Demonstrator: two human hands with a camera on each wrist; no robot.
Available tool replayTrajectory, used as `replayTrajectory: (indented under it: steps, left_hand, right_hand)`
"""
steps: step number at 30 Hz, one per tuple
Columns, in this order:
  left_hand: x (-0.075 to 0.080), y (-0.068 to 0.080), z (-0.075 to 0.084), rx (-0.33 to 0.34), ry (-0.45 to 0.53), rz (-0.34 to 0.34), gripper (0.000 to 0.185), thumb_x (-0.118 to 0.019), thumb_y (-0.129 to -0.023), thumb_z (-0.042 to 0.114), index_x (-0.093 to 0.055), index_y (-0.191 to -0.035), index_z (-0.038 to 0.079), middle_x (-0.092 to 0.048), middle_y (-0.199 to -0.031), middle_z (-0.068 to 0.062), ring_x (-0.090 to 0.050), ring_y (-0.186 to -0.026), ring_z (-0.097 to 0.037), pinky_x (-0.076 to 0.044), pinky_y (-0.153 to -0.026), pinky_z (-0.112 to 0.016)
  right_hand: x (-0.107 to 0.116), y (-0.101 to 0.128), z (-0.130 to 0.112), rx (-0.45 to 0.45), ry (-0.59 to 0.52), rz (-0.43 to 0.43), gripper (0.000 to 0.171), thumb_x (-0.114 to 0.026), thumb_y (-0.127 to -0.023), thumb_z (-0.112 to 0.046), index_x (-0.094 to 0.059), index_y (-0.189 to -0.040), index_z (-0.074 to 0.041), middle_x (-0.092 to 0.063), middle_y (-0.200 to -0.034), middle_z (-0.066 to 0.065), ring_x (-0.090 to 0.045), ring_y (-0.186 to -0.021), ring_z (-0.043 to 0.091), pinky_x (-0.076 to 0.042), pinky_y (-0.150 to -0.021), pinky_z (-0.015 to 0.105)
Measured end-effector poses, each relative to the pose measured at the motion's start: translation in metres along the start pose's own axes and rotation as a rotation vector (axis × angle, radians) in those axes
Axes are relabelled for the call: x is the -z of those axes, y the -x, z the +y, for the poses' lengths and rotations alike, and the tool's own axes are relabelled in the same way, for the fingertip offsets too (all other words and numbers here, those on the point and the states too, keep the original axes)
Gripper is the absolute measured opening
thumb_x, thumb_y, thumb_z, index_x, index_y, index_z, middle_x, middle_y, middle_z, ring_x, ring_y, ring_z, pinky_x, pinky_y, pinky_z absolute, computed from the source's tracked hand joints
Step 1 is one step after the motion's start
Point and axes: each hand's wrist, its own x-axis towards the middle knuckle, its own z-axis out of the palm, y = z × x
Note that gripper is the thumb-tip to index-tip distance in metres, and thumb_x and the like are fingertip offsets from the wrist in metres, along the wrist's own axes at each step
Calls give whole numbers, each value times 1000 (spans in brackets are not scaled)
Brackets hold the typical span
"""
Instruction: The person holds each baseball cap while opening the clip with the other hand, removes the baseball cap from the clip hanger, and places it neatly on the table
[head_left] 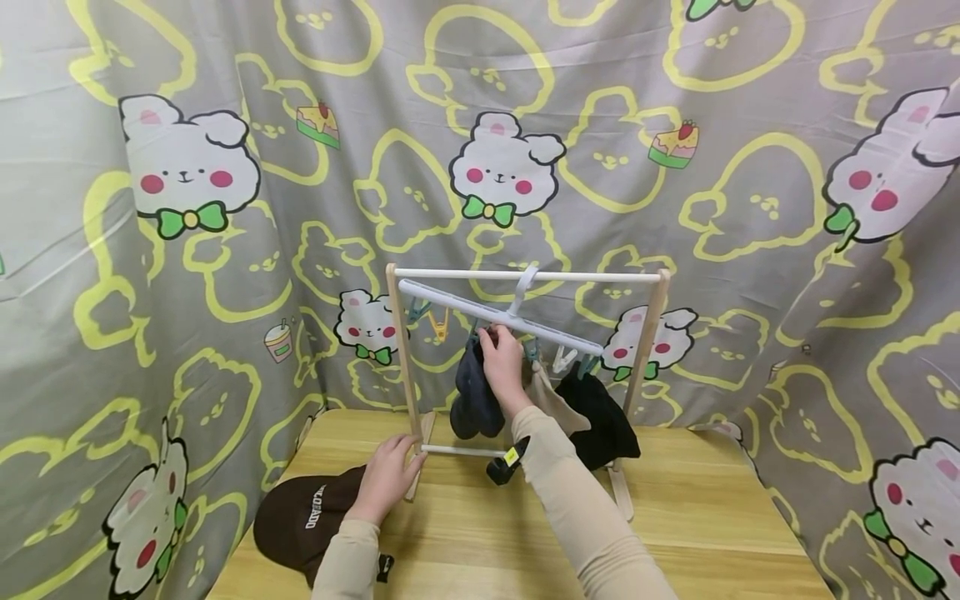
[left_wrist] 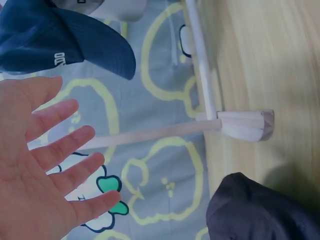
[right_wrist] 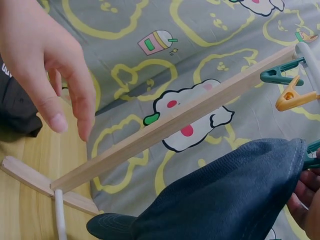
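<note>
The right hand (head_left: 501, 357) pinches the top of the navy cap (head_left: 474, 398) at a clip on the white hanger (head_left: 495, 312); the left hand (head_left: 386, 477), fingers spread, holds nothing beside the rack's 1 near upright (head_left: 403, 367) (a brown cap (head_left: 311, 517) lies below); unbraced, the light rack could tip under a downward tug.

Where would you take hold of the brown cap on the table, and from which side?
Probably by the rounded crown of the brown cap, from above at the near-left table edge: that soft crown is exposed, while the left hand lies at its right side.
</note>
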Motion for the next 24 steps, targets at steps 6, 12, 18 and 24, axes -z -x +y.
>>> replayTrajectory:
  steps: [6, 12, 18, 24]
  left_hand:
    - [0, -6, 5, -15, 20, 13, 34, -65, -94, 31, -66, -123, 14, -65, -123, -13, -60, -116, -35, -49, -96, -51]
    - [4, -17, 13, -30, 52, 35, 38, -61, -96, 35, -62, -128, 14, -64, -126, -12, -59, -116, -34, -49, -95, -52]
    - [8, -28, 20, -25, 102, 30, 46, -59, -96, 40, -59, -133, 12, -61, -131, -12, -57, -121, -35, -47, -100, -52]
    - [9, -34, 27, -19, 131, 26, 48, -61, -95, 40, -56, -135, 14, -59, -133, -11, -55, -124, -33, -45, -103, -52]
  right_hand:
    - [1, -1, -1, 22, 33, 19, 23, -61, -96, -21, -69, -104, -1, -73, -98, 15, -67, -89, 29, -54, -79, 42]
    - [1, -2, -1, 32, 46, 26, 20, -61, -96, -20, -68, -97, -1, -73, -93, 15, -65, -83, 28, -52, -76, 40]
    - [1, -3, -1, 34, 59, 20, 20, -60, -96, -19, -68, -93, -1, -72, -89, 14, -63, -80, 29, -52, -76, 41]
    - [1, -3, 0, 30, 56, 7, 21, -60, -97, -20, -70, -93, -3, -71, -86, 14, -62, -77, 28, -51, -73, 38]
